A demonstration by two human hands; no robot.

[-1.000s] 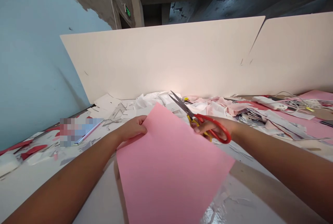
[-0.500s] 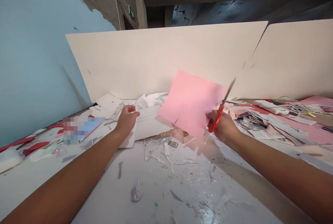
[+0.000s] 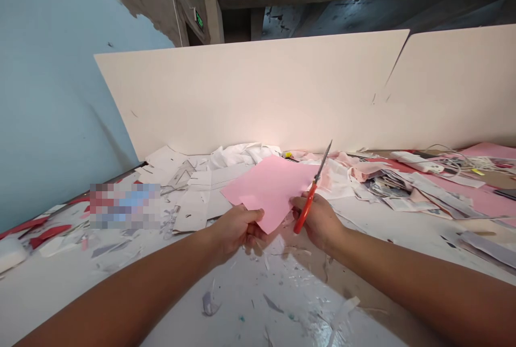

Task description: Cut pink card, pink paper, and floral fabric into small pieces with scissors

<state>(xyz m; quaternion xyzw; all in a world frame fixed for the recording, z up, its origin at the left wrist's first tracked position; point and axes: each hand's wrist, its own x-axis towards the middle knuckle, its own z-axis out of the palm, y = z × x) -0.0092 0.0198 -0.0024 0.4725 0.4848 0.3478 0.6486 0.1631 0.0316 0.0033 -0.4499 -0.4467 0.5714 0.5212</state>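
A sheet of pink paper (image 3: 268, 186) is held between my two hands above the table, one corner pointing toward me. My left hand (image 3: 241, 227) pinches its near left edge, thumb on top. At the right edge, my right hand (image 3: 316, 215) grips the paper with its fingertips. Scissors with red handles (image 3: 307, 208) are also in my right hand, their closed-looking blades pointing up and away. Behind the paper lie a crumpled white cloth or paper (image 3: 244, 154) and cut pieces of white card (image 3: 193, 204).
A white board (image 3: 258, 97) stands along the back of the table (image 3: 193, 304). Paper scraps litter the surface. On the right are a stack of papers (image 3: 389, 188), a white power strip (image 3: 417, 163) and cables. Red scraps (image 3: 50, 235) and a blurred-out item (image 3: 124, 205) lie left.
The pink paper has come down and toward the middle. My left hand has moved right and taken hold of its edge. My right hand has moved left with the paper and scissors.
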